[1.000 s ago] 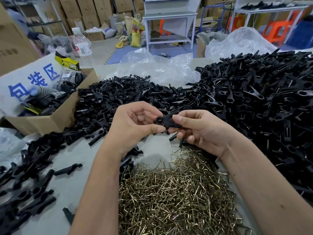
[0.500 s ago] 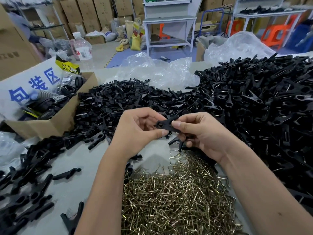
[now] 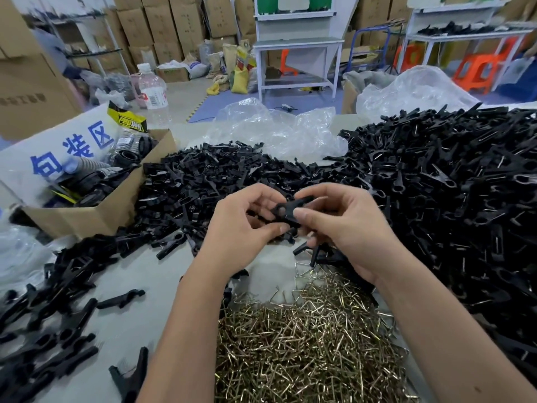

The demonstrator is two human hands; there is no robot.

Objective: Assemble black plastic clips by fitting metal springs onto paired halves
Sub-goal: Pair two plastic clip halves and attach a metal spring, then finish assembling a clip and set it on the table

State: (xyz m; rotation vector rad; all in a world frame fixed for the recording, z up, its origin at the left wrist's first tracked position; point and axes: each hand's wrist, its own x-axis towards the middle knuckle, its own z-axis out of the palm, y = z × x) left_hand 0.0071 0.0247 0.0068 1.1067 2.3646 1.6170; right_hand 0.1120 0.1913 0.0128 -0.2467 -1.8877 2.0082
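Both hands meet above the table's middle on a pair of black clip halves [image 3: 286, 209]. My left hand [image 3: 242, 232] pinches them from the left between thumb and fingers. My right hand [image 3: 345, 228] grips them from the right with thumb on top, and more black clip ends [image 3: 303, 248] stick out under its lower fingers. A heap of brass-coloured metal springs [image 3: 305, 338] lies just below my hands. Loose black halves [image 3: 203, 181] are piled behind my hands. Whether a spring sits on the held pair cannot be seen.
A large mound of black clips [image 3: 453, 199] fills the right side. More black clips [image 3: 49, 324] lie scattered at the left. An open cardboard box [image 3: 96, 213] stands at the left, clear plastic bags [image 3: 276, 132] at the back. A bare table strip [image 3: 162, 274] runs between piles.
Both hands stay joined on the clip halves, which have turned slightly between the fingers. The view has tilted down a little, showing more of the spring heap.
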